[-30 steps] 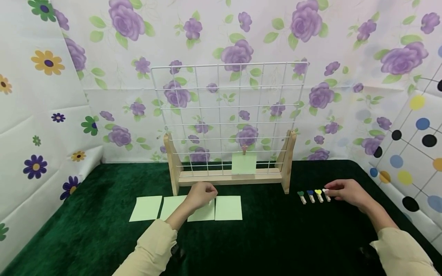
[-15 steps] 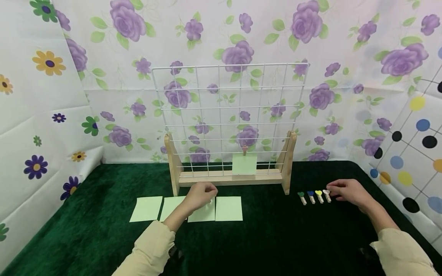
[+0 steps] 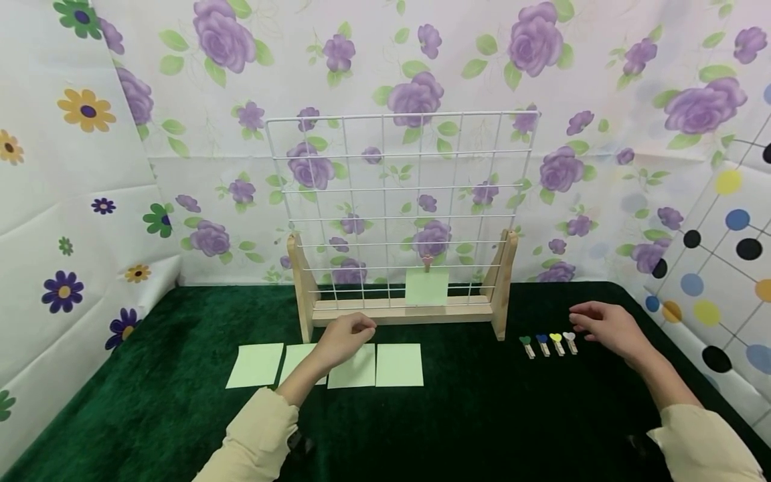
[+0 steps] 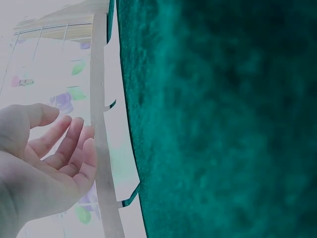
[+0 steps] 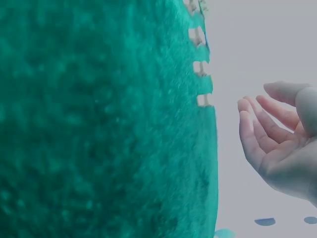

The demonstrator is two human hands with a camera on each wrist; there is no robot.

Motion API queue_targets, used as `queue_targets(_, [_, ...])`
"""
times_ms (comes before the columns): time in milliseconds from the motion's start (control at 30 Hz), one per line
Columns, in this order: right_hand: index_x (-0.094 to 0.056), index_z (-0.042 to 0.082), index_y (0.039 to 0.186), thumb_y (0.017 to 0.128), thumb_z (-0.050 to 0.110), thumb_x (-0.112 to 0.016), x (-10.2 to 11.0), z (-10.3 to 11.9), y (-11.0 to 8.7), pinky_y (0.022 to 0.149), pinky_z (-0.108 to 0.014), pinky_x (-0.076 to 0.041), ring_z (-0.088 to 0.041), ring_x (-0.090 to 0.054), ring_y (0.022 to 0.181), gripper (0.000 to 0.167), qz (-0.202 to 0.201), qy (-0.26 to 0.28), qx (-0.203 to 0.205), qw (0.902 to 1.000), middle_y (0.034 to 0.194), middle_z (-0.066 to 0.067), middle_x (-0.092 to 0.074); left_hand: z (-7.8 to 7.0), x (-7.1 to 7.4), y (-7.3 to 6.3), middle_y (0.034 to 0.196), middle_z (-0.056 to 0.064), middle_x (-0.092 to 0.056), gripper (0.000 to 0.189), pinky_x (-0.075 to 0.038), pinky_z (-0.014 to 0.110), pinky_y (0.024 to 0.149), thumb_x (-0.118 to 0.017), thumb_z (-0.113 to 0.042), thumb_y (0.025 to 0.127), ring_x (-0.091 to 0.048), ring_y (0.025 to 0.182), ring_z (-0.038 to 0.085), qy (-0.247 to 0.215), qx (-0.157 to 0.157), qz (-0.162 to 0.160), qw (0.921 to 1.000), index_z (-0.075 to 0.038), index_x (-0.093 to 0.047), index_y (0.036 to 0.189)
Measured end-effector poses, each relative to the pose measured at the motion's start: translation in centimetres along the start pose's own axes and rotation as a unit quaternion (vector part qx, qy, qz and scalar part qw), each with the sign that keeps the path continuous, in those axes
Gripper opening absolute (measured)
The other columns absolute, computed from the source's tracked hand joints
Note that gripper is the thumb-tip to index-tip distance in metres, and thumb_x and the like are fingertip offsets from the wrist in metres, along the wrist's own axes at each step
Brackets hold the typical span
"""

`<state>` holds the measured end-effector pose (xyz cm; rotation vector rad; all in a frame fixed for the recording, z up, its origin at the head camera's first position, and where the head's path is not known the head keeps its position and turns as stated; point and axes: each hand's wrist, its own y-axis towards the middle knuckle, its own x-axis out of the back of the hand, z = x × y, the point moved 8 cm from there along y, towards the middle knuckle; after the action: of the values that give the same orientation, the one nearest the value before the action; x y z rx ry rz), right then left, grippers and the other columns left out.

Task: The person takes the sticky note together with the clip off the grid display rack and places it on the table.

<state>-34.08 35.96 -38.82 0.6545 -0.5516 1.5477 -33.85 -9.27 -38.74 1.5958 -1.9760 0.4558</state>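
My left hand (image 3: 345, 340) hovers over the row of pale green paper squares (image 3: 399, 365), fingers loosely bent and holding nothing, as the left wrist view also shows. It partly covers the two middle squares. On the right, my right hand (image 3: 611, 328) hangs just above and beside a row of small wooden clothespins with heart tops: green (image 3: 527, 346), blue (image 3: 543, 344), yellow (image 3: 557, 343) and white (image 3: 569, 342). Nothing is between its relaxed fingers (image 5: 257, 126). Another paper square (image 3: 426, 286) hangs on the wire grid rack (image 3: 400, 187), pinned by a reddish clothespin (image 3: 427, 262).
The rack's wooden base (image 3: 402, 312) stands at the back middle of a dark green cloth (image 3: 470, 415). Flowered sheets (image 3: 373, 80) rise behind and to the left, and a dotted sheet (image 3: 723, 268) borders the right side.
My right hand has let go of the white clothespin and lifted slightly away from it; the clothespin lies in the row. My left hand has drawn up and a little to the left.
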Motion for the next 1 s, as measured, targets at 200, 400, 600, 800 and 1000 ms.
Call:
queue_targets(200, [-0.055, -0.009, 0.125, 0.101, 0.03, -0.053, -0.6, 2.3, -0.5, 0.07, -0.035, -0.055, -0.031, -0.064, 0.093, 0.046, -0.003, -0.015, 0.027, 0.9995, 0.111, -0.024, -0.063, 0.4, 0.3, 0.0, 0.106, 0.005, -0.066, 0.019, -0.05, 0.042, 0.082, -0.059, -0.013, 0.097, -0.06, 0.102, 0.024, -0.01, 0.002, -0.007, 0.9999, -0.003, -0.067, 0.11])
queue_targets(400, [-0.058, -0.006, 0.123, 0.1, 0.03, -0.054, -1.3, 4.7, -0.8, 0.071, -0.036, -0.055, -0.032, -0.064, 0.094, 0.043, -0.007, -0.025, 0.05, 0.9984, 0.109, -0.022, -0.065, 0.6, 0.6, -0.2, 0.11, 0.006, -0.064, 0.019, -0.049, 0.044, 0.086, -0.059, -0.013, 0.097, -0.058, 0.108, 0.027, -0.029, 0.011, -0.013, 0.9994, -0.006, -0.065, 0.113])
queue_targets(600, [-0.06, -0.004, 0.121, 0.1, 0.03, -0.056, -1.9, 6.8, -1.0, 0.071, -0.035, -0.054, -0.032, -0.064, 0.092, 0.04, -0.009, -0.039, 0.074, 0.9964, 0.105, -0.017, -0.067, 0.3, 0.7, -0.3, 0.12, 0.011, -0.062, 0.03, -0.047, 0.047, 0.091, -0.059, -0.013, 0.096, -0.057, 0.112, 0.03, -0.051, 0.003, -0.019, 0.9985, -0.003, -0.06, 0.125])
queue_targets(800, [-0.062, -0.001, 0.12, 0.099, 0.031, -0.057, -2.6, 8.3, -1.1, 0.072, -0.036, -0.054, -0.03, -0.065, 0.092, 0.039, -0.01, -0.038, 0.086, 0.9955, 0.103, -0.013, -0.068, 0.1, 0.6, -0.1, 0.127, 0.014, -0.06, 0.038, -0.044, 0.048, 0.096, -0.06, -0.014, 0.096, -0.055, 0.118, 0.031, -0.059, 0.001, -0.022, 0.998, -0.001, -0.055, 0.132])
queue_targets(1000, [-0.061, -0.001, 0.12, 0.099, 0.031, -0.057, -3.6, 9.7, -1.1, 0.073, -0.039, -0.055, -0.03, -0.065, 0.093, 0.039, 0.0, -0.01, 0.09, 0.9959, 0.108, -0.016, -0.067, -0.7, 0.6, -0.1, 0.129, 0.014, -0.059, 0.042, -0.043, 0.05, 0.096, -0.06, -0.013, 0.096, -0.055, 0.118, 0.031, -0.067, -0.007, -0.03, 0.9972, 0.0, -0.053, 0.135])
